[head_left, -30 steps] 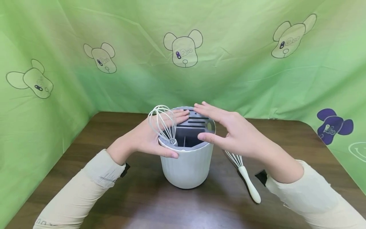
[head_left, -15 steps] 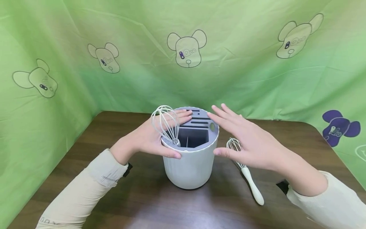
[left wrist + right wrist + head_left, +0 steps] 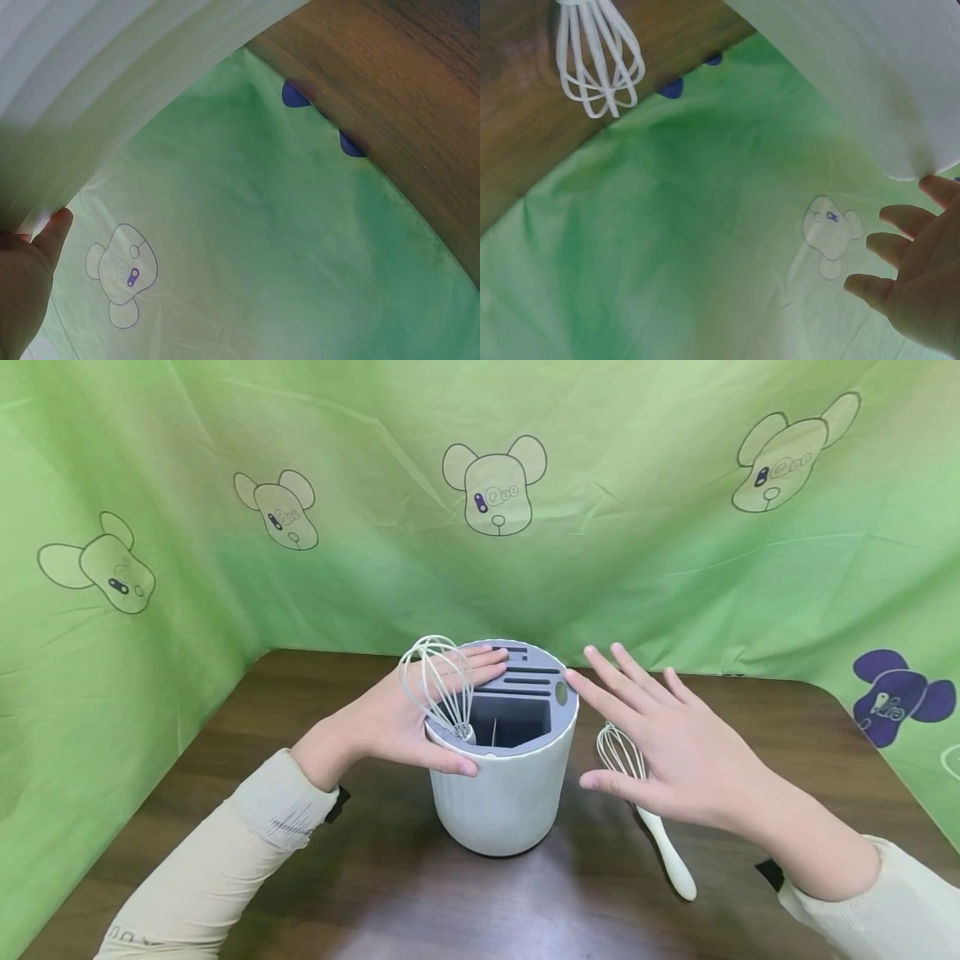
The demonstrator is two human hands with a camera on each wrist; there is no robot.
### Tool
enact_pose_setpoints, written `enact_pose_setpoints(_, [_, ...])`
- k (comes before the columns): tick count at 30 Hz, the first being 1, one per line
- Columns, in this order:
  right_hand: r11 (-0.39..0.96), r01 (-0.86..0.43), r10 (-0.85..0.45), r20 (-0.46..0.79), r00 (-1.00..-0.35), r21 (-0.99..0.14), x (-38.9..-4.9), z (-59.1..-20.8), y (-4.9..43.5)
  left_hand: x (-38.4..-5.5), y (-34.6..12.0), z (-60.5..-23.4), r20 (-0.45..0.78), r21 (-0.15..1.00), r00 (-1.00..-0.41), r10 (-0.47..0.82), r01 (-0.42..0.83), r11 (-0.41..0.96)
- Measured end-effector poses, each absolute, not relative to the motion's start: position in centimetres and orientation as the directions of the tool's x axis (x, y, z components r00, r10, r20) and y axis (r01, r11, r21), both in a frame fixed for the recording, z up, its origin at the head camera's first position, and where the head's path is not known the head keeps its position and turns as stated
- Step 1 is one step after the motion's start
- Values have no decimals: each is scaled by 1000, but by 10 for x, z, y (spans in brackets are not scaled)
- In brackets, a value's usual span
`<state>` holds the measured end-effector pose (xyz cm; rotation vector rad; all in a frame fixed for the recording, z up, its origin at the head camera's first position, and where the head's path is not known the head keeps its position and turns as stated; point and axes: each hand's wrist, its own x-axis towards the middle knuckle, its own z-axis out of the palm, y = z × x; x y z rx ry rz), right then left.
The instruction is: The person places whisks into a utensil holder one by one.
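Note:
A white ribbed utensil holder (image 3: 495, 802) with a grey slotted top (image 3: 536, 681) stands upright on the table. One whisk (image 3: 442, 685) is in its left side, wire head up and handle hidden inside. My left hand (image 3: 390, 714) rests on the holder's left rim behind those wires, fingers straight over the top and thumb along the front. My right hand (image 3: 675, 743) is spread beside the holder's right side, its index fingertip close to or touching the rim, holding nothing. Below that hand, a second whisk (image 3: 667, 852) lies on the table, partly covered by it.
The dark wooden table (image 3: 360, 893) carries the holder and the loose whisk. A green curtain (image 3: 360, 585) printed with bear heads hangs around its back and sides. Inside the holder's dark front opening (image 3: 513, 718) is a thin divider.
My right hand has moved right and slightly toward me, away from above the holder, with its fingers spreading. The left hand keeps its place on the rim. The view has shifted slightly.

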<state>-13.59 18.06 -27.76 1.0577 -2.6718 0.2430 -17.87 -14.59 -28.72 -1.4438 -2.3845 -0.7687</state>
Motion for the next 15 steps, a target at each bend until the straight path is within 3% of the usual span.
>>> enact_pose_setpoints(6, [733, -680, -645, 294, -705, -24, -136, -285, 186, -177, -146, -286, 467, 310, -482, 741, 874, 373])
enact_pose_setpoints(15, [769, -637, -598, 286, -748, -57, -138, -305, 201, -178, -146, -286, 476, 291, -471, 743, 881, 372])
